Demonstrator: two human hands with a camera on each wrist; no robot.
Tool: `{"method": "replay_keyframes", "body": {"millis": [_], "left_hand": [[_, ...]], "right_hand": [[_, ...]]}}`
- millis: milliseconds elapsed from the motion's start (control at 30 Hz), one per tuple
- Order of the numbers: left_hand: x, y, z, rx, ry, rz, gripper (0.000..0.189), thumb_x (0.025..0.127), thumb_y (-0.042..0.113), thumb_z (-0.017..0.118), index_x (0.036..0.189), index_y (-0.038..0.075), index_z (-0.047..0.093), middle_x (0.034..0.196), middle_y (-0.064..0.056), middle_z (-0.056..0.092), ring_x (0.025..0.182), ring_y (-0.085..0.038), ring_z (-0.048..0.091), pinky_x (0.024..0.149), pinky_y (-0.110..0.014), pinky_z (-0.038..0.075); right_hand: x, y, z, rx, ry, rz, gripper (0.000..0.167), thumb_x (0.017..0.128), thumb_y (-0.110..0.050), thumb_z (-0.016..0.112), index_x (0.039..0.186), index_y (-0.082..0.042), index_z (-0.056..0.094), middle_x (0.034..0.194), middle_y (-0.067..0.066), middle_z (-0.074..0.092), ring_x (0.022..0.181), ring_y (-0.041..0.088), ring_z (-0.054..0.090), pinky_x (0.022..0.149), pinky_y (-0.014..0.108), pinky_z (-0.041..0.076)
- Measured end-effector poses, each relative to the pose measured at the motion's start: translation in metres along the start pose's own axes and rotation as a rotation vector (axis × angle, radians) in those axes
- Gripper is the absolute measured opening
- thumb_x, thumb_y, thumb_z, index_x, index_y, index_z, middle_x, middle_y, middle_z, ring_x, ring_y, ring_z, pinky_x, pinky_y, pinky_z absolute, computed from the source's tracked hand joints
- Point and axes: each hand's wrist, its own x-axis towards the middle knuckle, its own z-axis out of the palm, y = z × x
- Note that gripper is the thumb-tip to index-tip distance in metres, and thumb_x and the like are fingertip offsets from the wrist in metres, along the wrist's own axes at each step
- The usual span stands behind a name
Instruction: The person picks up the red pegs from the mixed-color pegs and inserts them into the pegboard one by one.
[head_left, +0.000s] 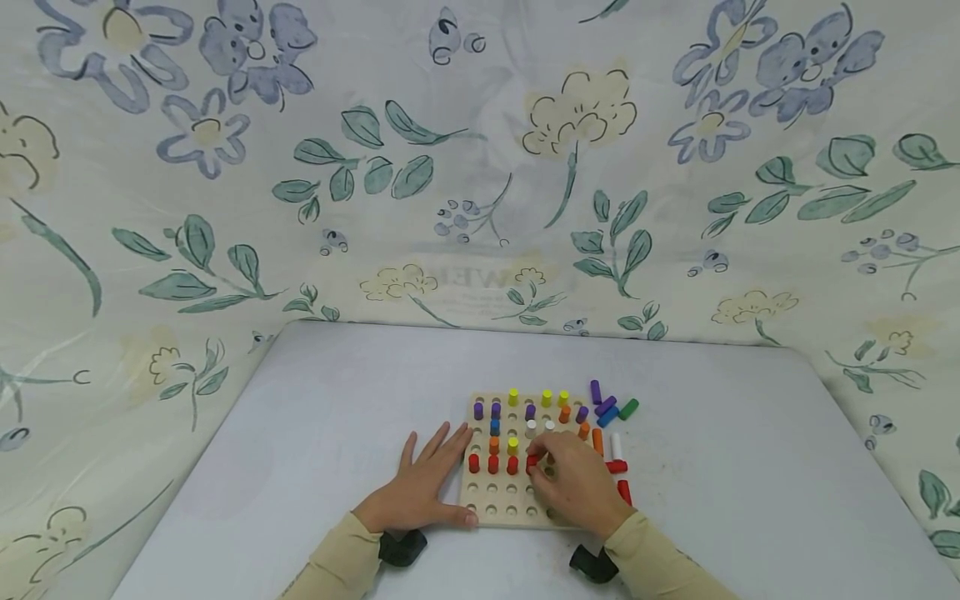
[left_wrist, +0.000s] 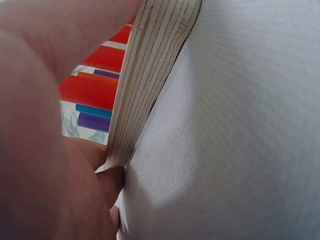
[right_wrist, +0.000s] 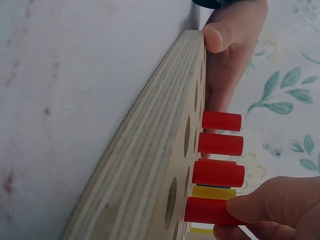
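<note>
A pale wooden pegboard lies on the table, with coloured pegs standing in several of its holes. My left hand rests at the board's left side, fingers spread, the thumb on its near left corner. In the left wrist view, fingertips touch the layered plywood edge. With thumb and fingers, my right hand pinches a red peg, upright at a hole of the board. It stands in line with three other red pegs. Whether the held peg is fully seated, I cannot tell. My right hand hides part of the board.
Loose pegs lie right of the board: purple, blue, green, white, orange and red. A flowered cloth hangs behind the white table. Black wrist devices sit beneath both wrists.
</note>
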Motion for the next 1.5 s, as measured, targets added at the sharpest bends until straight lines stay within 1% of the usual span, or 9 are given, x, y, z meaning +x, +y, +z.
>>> {"method": "replay_keyframes", "body": {"millis": [400,767,967,1100,1233,1367,1500], "left_hand": [[-0.001,0.001,-0.001,-0.007,-0.003,0.001,0.117,0.079,0.062,0.077,0.161,0.006,0.016,0.168,-0.012,0.015,0.154,-0.036,0.000,0.114,-0.067,-0.013],[-0.001,0.003,-0.002,-0.010,-0.002,-0.007,0.116,0.079,0.062,0.076,0.161,0.004,0.018,0.167,-0.013,0.016,0.154,-0.037,0.001,0.114,-0.067,-0.013],[0.000,0.002,-0.001,-0.006,-0.003,-0.004,0.116,0.078,0.061,0.077,0.161,0.005,0.018,0.167,-0.013,0.016,0.154,-0.037,0.001,0.114,-0.067,-0.013],[0.001,0.002,-0.001,-0.003,-0.006,-0.003,0.117,0.078,0.061,0.077,0.161,0.005,0.017,0.167,-0.013,0.015,0.154,-0.037,0.000,0.114,-0.067,-0.013],[0.001,0.002,-0.001,0.001,-0.005,-0.008,0.117,0.078,0.062,0.077,0.161,0.005,0.017,0.167,-0.013,0.015,0.154,-0.037,0.000,0.114,-0.067,-0.014],[0.001,0.003,-0.002,-0.002,-0.007,-0.020,0.117,0.078,0.063,0.076,0.161,0.005,0.017,0.167,-0.012,0.016,0.154,-0.036,-0.001,0.114,-0.067,-0.014],[0.000,0.004,-0.002,-0.004,-0.010,-0.029,0.117,0.078,0.063,0.076,0.161,0.006,0.017,0.168,-0.012,0.016,0.154,-0.036,-0.001,0.114,-0.066,-0.014]], "right_hand": [[0.000,0.003,0.003,-0.005,-0.007,0.003,0.016,0.087,-0.017,0.078,0.100,-0.014,0.071,0.088,-0.006,0.066,0.078,0.009,0.056,0.068,0.024,0.054],[0.000,0.004,0.004,-0.006,-0.022,0.011,0.017,0.087,-0.018,0.077,0.102,-0.014,0.071,0.090,-0.006,0.067,0.080,0.009,0.058,0.070,0.025,0.055],[-0.001,0.005,0.003,-0.024,-0.032,0.015,0.020,0.087,-0.018,0.078,0.104,-0.014,0.070,0.092,-0.005,0.068,0.082,0.010,0.061,0.073,0.027,0.057],[-0.003,0.007,0.001,-0.025,-0.032,0.019,0.018,0.087,-0.017,0.077,0.103,-0.014,0.069,0.093,-0.005,0.068,0.084,0.011,0.061,0.074,0.028,0.057],[-0.005,0.009,-0.004,0.002,-0.036,0.050,0.018,0.088,-0.016,0.076,0.104,-0.014,0.069,0.096,-0.005,0.066,0.085,0.010,0.059,0.073,0.027,0.056],[-0.008,0.011,-0.009,0.003,-0.025,0.071,0.019,0.089,-0.016,0.077,0.106,-0.013,0.069,0.096,-0.005,0.066,0.086,0.010,0.061,0.072,0.027,0.056],[-0.011,0.014,-0.013,-0.005,-0.007,0.079,0.019,0.088,-0.015,0.078,0.104,-0.012,0.070,0.095,-0.004,0.067,0.085,0.010,0.062,0.071,0.027,0.056]]}}
